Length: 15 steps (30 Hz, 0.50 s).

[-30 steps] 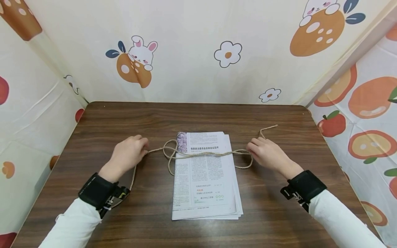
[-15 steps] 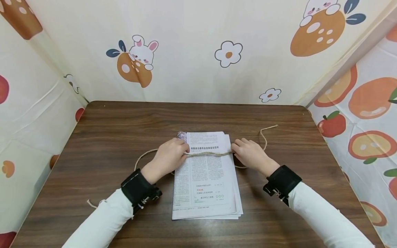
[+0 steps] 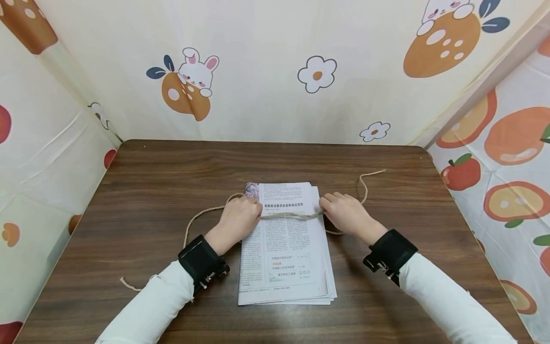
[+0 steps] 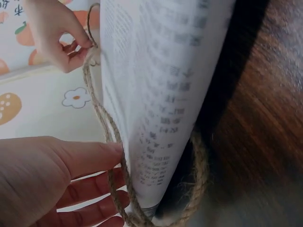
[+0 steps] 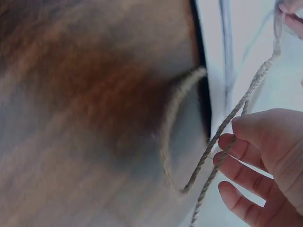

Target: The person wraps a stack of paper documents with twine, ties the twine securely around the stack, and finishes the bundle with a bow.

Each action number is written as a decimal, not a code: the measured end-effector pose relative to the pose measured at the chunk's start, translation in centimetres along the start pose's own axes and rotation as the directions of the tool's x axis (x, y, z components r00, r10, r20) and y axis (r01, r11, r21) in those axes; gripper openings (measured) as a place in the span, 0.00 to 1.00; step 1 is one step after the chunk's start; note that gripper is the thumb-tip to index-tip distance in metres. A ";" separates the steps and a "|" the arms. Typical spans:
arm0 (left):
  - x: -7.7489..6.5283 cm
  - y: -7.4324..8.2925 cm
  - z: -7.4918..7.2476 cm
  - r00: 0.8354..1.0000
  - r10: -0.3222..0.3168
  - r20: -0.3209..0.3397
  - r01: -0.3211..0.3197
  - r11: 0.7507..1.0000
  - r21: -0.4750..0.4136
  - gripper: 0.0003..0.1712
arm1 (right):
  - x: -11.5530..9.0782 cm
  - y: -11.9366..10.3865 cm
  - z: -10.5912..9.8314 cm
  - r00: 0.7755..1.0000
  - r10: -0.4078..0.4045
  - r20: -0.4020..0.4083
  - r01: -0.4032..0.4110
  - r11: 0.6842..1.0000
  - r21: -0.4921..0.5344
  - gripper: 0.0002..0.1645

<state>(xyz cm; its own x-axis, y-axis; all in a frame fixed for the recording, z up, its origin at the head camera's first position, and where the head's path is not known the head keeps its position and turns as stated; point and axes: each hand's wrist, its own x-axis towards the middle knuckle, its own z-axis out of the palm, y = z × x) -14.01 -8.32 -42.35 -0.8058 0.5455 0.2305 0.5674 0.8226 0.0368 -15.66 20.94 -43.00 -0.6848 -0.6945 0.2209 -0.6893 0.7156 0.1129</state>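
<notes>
A stack of folded newspapers (image 3: 285, 267) lies on the table, with jute twine (image 3: 290, 215) running across its upper part. At the stack's left edge my left hand (image 3: 238, 220) pinches the twine; in the left wrist view its thumb (image 4: 97, 156) presses on two strands with the fingers behind. My right hand (image 3: 348, 216) pinches a strand by the right edge. Seen from the right wrist, two strands twist together (image 5: 262, 73) over the paper, and a loop of twine (image 5: 168, 127) comes from under the stack.
One loose twine end (image 3: 365, 184) curves away at the back right. The other tail (image 3: 195, 220) bends out on the left, passes behind the left sleeve and shows its end (image 3: 129, 285) beyond it. Printed cloth walls (image 3: 266, 95) stand behind the brown wooden table (image 3: 206, 162) and at both sides.
Both hands came inward from beside the stack to its edges, the left travelling further. My left hand left the outer tail for the twine at the edge, then shifted slightly nearer me.
</notes>
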 end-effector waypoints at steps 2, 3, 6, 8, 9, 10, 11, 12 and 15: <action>-0.3 -0.1 -0.3 1.000 -0.002 -0.011 0.002 1.000 0.001 0.03 | -0.1 0.3 -0.6 1.000 0.016 -0.012 -0.015 1.000 0.018 0.07; -0.4 -0.1 -0.5 1.000 -0.003 -0.021 0.003 1.000 0.000 0.04 | -0.2 0.5 -0.9 0.999 0.026 -0.018 -0.025 0.999 0.030 0.07; -0.9 -0.5 -1.2 0.999 -0.006 -0.048 0.006 1.000 0.009 0.04 | -0.5 1.3 -1.7 0.998 0.054 -0.037 -0.051 0.997 0.059 0.08; -1.3 -0.9 -1.6 0.998 -0.012 -0.063 0.013 1.000 0.015 0.04 | -0.9 1.9 -2.1 0.996 0.071 -0.048 -0.068 0.995 0.070 0.09; -1.5 -1.1 -1.8 0.998 -0.017 -0.067 0.018 1.000 0.017 0.04 | -1.1 2.1 -2.3 0.995 0.081 -0.052 -0.077 0.994 0.075 0.09; -1.7 -1.4 -2.0 0.997 -0.024 -0.067 0.025 1.000 0.016 0.04 | -1.3 2.4 -2.4 0.994 0.090 -0.056 -0.085 0.993 0.079 0.09; -2.0 -1.7 -2.1 0.997 -0.031 -0.066 0.032 0.999 0.014 0.05 | -1.6 2.7 -2.5 0.993 0.098 -0.060 -0.093 0.992 0.081 0.09; -2.2 -2.0 -2.2 0.997 -0.041 -0.063 0.041 0.999 0.008 0.06 | -2.0 3.0 -2.5 0.992 0.104 -0.064 -0.099 0.992 0.082 0.09; -3.0 -2.9 -2.4 0.996 -0.062 -0.057 0.062 0.998 -0.009 0.08 | -3.0 3.8 -2.6 0.990 0.119 -0.078 -0.113 0.990 0.080 0.09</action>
<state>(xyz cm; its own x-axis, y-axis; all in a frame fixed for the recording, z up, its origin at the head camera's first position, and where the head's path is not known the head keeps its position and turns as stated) -12.86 -12.73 -40.84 -0.8286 0.4830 0.2831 0.5178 0.8534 0.0596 -15.59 25.91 -40.75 -0.7415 -0.5963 0.3077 -0.6242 0.7812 0.0095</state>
